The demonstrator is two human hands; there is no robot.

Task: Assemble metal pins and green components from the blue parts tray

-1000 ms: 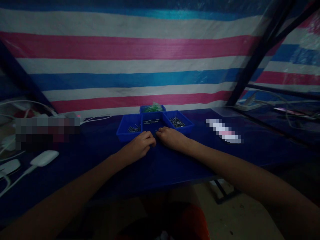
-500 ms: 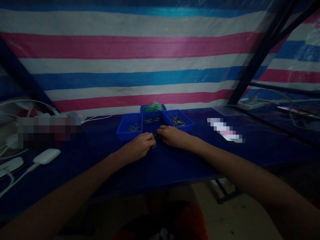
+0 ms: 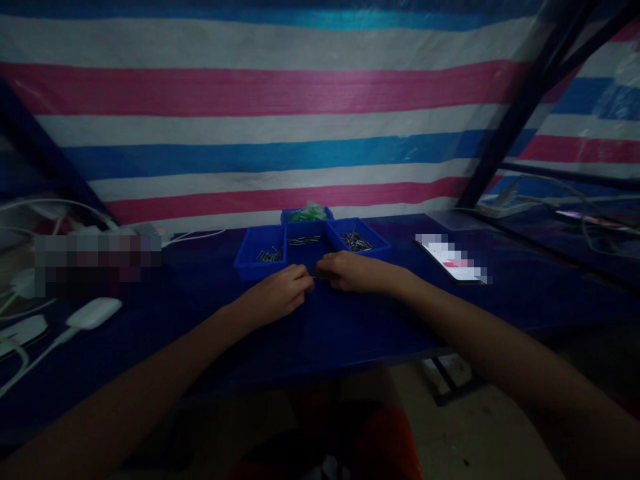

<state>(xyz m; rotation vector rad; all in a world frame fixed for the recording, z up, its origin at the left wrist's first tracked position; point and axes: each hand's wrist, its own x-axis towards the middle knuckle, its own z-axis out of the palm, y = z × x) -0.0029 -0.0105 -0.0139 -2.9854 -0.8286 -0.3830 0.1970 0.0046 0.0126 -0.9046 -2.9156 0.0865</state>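
Observation:
My left hand (image 3: 286, 291) and my right hand (image 3: 351, 272) meet fingertip to fingertip just in front of the blue bins, both with closed fingers. A thin, small piece shows faintly in the narrow gap between them; its kind is too small to tell. Small metal pins or screws (image 3: 270, 255) lie in the left blue bin (image 3: 250, 248), near my left hand. More metal pieces (image 3: 354, 241) fill the right blue bin (image 3: 379, 244), beyond my right hand. Thin dark rods (image 3: 304, 240) rest in the middle bin (image 3: 306, 252). Behind it, a back bin holds a green plastic bag (image 3: 310, 213).
A phone (image 3: 453, 261) with a lit screen lies on the blue table (image 3: 310, 340) to the right. On the left are a white charger (image 3: 94, 313), cables and a blurred-out pile. Striped sheeting (image 3: 280, 93) hangs behind, between dark metal posts (image 3: 515, 113).
Both hands stay almost in place, with the fingertips a touch farther apart and a sliver of the small piece showing between them. The view has shifted slightly.

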